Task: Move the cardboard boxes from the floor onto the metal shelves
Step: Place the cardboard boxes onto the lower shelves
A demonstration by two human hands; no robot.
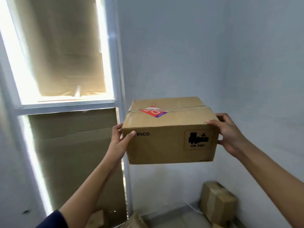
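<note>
I hold a brown cardboard box up in the air at chest height, in front of the grey wall. It bears a PICO mark, a black battery label and a red and purple sticker on its taped top. My left hand grips its left side, thumb on the front face. My right hand clasps its right side. Another cardboard box stands far below at the lower right. No metal shelf can be told with certainty.
A window at the left is covered with cardboard sheets, with bright light at its edges. A white frame post runs down beside the box. More cardboard lies at the bottom middle on a grey surface.
</note>
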